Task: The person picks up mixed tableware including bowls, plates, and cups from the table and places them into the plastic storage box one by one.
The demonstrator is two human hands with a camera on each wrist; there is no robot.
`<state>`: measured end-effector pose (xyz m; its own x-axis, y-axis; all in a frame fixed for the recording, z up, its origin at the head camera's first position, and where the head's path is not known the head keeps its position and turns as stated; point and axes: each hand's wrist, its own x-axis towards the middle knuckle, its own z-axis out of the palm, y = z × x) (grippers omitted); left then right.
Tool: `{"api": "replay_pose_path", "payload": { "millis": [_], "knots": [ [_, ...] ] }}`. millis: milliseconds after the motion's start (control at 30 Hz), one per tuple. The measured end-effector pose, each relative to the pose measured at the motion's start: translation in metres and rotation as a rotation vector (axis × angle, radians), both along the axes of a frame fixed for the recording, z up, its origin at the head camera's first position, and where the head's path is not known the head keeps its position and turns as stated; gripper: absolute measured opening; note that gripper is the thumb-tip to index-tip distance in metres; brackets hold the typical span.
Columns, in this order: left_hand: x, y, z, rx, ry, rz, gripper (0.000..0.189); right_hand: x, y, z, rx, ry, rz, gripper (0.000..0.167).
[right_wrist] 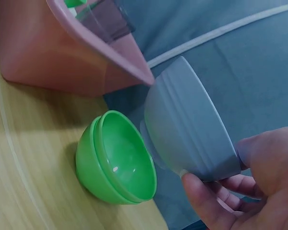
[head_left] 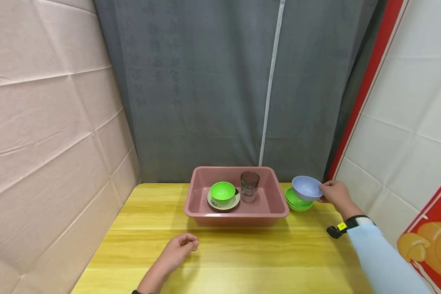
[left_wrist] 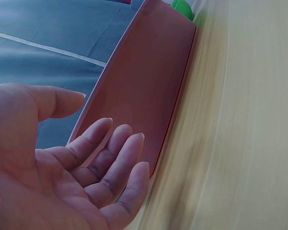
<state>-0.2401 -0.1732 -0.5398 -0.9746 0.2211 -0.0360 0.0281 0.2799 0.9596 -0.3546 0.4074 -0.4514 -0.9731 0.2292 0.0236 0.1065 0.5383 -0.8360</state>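
A light blue bowl (head_left: 307,188) is pinched at its right rim by my right hand (head_left: 337,197), just over a nested stack of green bowls (head_left: 297,203) on the table. In the right wrist view the blue bowl (right_wrist: 189,124) hangs beside the green stack (right_wrist: 98,160), thumb and fingers on either side of its wall. My left hand (head_left: 181,250) holds nothing, its fingers loosely bent, in front of the pink basin (head_left: 235,220). The left wrist view shows its palm (left_wrist: 48,191) turned up near the basin's wall.
Inside the basin, a green bowl (head_left: 222,190) sits on a patterned plate (head_left: 213,203), with stacked drinking glasses (head_left: 249,185) to its right. The wooden table (head_left: 242,257) meets a grey curtain (head_left: 206,102) behind, and a white wall covering (head_left: 408,143) rises at right.
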Motion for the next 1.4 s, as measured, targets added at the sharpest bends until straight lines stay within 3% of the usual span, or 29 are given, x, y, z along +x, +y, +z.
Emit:
{"api": "replay_pose_path", "payload": {
  "millis": [567, 833, 1200, 1400],
  "knots": [
    [-0.001, -0.001, 0.007, -0.002, 0.021, 0.003, 0.026, 0.060, -0.038, 0.024, -0.005, 0.043, 0.084, 0.038],
    [-0.002, 0.000, 0.007, -0.007, 0.019, -0.001, 0.027, 0.078, -0.062, 0.019, -0.028, 0.023, 0.104, 0.039],
    [-0.003, 0.004, 0.011, -0.009, 0.018, -0.005, 0.026, 0.089, -0.102, 0.000, -0.082, -0.011, 0.150, 0.030],
    [-0.004, 0.006, 0.012, 0.002, 0.030, 0.000, 0.023, 0.095, -0.124, -0.002, -0.113, -0.006, 0.181, 0.028]
  ]
}}
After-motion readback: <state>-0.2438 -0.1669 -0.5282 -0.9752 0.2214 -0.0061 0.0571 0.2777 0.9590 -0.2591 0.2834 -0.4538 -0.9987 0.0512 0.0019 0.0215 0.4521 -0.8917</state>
